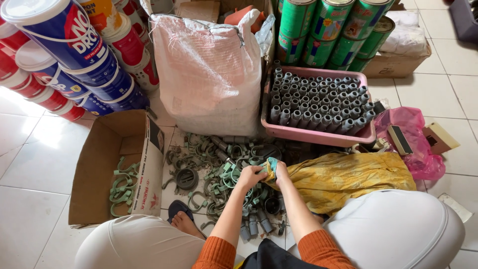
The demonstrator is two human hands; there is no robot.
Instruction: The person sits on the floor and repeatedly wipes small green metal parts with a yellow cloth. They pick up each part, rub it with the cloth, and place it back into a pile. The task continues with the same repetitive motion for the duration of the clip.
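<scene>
Across the tiled floor [30,149] before you, items run from bulky to small. Upper left: stacked paint pails [69,55] in blue, red and white. Upper centre: a tall white woven sack [209,74], standing upright. Upper right: a stack of green cans [328,30] lying on their sides. Below the cans: a pink tray [318,133] filled with upright grey pipe fittings [318,102] in rows. Left: an open cardboard box [107,164] holding a few pale green pipe clamps [122,187]. Right of your hands: a crumpled yellow bag [348,177], with a pink plastic bag [413,134] beyond it. Centre: a loose heap of green and grey clamps [209,164] spread on the floor between box and yellow bag, with several short grey fittings near your knees.

Your left hand [250,175] and right hand [280,172] meet just above this heap, both in orange sleeves. Together they pinch a small bunch of green clamps [269,166], fingers curled closed around it; which hand bears most of the bunch cannot be told. The bunch sits at the edge of the yellow bag, just over the heap
</scene>
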